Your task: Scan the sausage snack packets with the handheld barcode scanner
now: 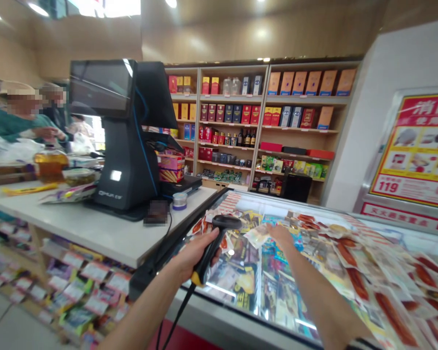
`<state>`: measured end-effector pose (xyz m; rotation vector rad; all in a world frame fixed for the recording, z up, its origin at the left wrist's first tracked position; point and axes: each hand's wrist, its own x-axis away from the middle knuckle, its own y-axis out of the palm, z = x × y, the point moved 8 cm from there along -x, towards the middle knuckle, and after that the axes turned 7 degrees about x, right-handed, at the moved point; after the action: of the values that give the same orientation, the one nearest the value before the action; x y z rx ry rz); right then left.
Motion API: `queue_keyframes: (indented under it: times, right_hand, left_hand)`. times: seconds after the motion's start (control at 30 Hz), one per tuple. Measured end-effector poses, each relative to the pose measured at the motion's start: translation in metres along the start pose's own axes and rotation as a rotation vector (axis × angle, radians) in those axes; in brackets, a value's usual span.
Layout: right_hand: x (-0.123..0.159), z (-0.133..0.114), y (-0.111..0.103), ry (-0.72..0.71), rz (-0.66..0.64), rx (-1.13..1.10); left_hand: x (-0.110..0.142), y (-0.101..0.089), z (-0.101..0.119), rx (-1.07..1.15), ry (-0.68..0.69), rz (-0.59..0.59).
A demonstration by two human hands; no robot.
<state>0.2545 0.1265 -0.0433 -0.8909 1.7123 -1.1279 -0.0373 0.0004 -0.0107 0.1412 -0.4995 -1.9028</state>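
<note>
My left hand (195, 250) is closed around the handle of a black barcode scanner (208, 253), its head pointing away and its cord hanging down. A small clear and whitish plastic packet (257, 236) is pinched at its right edge by my right hand (280, 238). The packet lies in front of the scanner head, over the glass top of a freezer (237, 299). Colourful packs show through the glass. What is inside the packet is too blurred to tell. Several vacuum-packed sausages (357, 282) lie on the glass to the right of my right hand.
A dark checkout terminal (126, 146) stands on the white counter (131, 238) at left, near a round tin (179, 201) and a jug of amber liquid (50, 165). People (25, 121) stand beyond. Shelves of boxed bottles (229, 114) line the back wall. A red fire notice (418, 150) hangs right.
</note>
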Motion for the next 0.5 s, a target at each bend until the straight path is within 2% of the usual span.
queue_keyframes:
  times: [0.1, 0.3, 0.4, 0.5]
  right_hand:
    - [0.005, -0.007, 0.007, 0.096, -0.093, -0.051]
    - [0.005, -0.016, 0.006, 0.119, 0.069, -0.286]
    - [0.008, -0.014, 0.011, 0.114, 0.049, -0.342]
    - [0.019, -0.009, 0.003, 0.111, 0.061, -0.358]
  left_hand:
    - [-0.002, -0.004, -0.001, 0.008, -0.004, 0.009]
    - [0.005, -0.005, 0.003, 0.018, 0.02, -0.006]
    - [0.012, -0.002, 0.009, 0.018, 0.034, -0.022]
    - [0.02, 0.0, 0.015, 0.019, 0.043, -0.007]
